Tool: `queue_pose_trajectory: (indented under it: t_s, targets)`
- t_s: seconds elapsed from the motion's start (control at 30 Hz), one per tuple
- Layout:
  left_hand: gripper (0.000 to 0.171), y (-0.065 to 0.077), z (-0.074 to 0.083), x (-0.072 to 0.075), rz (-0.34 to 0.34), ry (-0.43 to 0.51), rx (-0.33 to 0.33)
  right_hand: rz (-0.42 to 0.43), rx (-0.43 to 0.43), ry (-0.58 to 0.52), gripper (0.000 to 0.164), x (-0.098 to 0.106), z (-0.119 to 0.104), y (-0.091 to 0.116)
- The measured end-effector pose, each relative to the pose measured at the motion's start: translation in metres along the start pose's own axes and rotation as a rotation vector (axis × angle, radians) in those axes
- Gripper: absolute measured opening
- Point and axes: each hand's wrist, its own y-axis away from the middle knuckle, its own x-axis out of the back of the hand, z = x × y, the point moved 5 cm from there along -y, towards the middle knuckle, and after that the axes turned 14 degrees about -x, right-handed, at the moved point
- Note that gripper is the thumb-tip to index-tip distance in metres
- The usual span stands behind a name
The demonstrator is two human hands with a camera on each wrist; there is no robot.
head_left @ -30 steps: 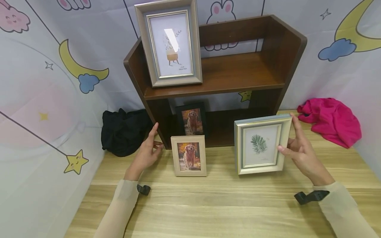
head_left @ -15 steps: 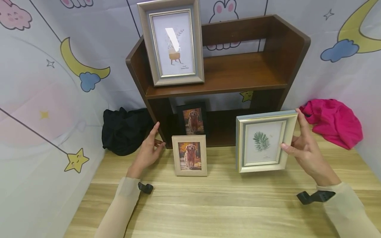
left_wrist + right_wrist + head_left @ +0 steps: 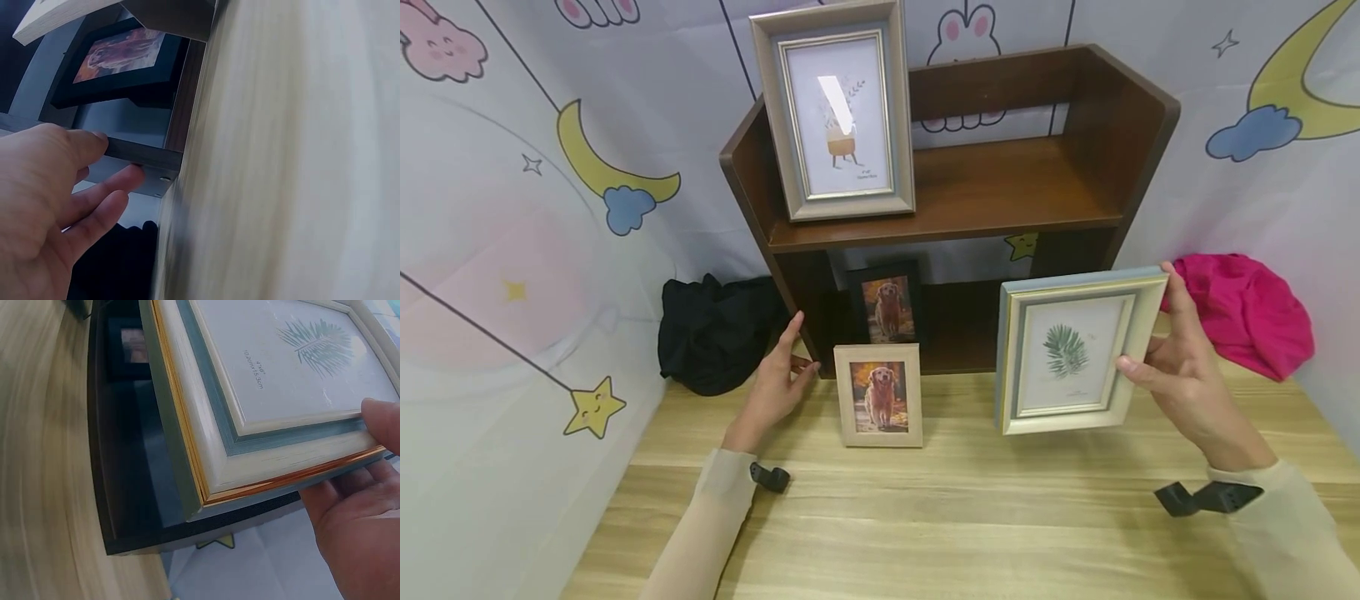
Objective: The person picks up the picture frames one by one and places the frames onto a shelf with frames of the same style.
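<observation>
My right hand [image 3: 1198, 383] holds a cream and blue-grey picture frame [image 3: 1138, 333] by its right side, thumb on the front and fingers behind. A green leaf print shows inside it, and the frame is raised in front of the bookshelf's lower right. My left hand [image 3: 771, 396] pinches the front edge of the left side panel [image 3: 140, 153] of the brown bookshelf [image 3: 1015, 187], low near the tabletop. A light wood frame [image 3: 841, 400] with a dog photo stands on the table before the shelf. Behind it, a black frame [image 3: 134, 78] with a dog photo stands on the lower shelf.
A large beige frame [image 3: 835, 207] with a potted plant print stands on the upper shelf at left. Black cloth [image 3: 715, 333] lies left of the bookshelf and pink cloth [image 3: 1247, 317] right of it. Printed fabric walls [image 3: 482, 250] border the wooden table [image 3: 925, 517].
My right hand has moved the leaf-print frame rightward and slightly up, tilting it a little more. My left hand keeps its place at the bookshelf's side panel.
</observation>
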Motion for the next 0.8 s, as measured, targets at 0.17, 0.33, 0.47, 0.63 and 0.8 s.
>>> queue_pose_trajectory:
  t_s: [0.17, 0.33, 0.47, 0.63, 0.8]
  targets:
    - [0.104, 0.001, 0.001, -0.001, 0.016, -0.015, -0.003, -0.063, 0.071, -0.034, 0.109, -0.004, -0.011, -0.004]
    - [0.103, 0.001, 0.0, -0.001, 0.017, -0.016, -0.008, -0.089, 0.086, -0.045, 0.109, -0.006, -0.02, -0.007]
    - [0.102, 0.001, 0.0, -0.002, 0.017, -0.021, -0.007, -0.112, 0.098, -0.064, 0.109, -0.008, -0.03, -0.009]
    - [0.102, 0.0, 0.0, -0.002, 0.0, -0.016, 0.025, -0.168, 0.129, -0.128, 0.11, -0.011, -0.042, -0.01]
    - [0.103, 0.0, 0.002, -0.001, -0.001, -0.018, 0.029, -0.172, 0.134, -0.126, 0.109, -0.012, -0.054, -0.014]
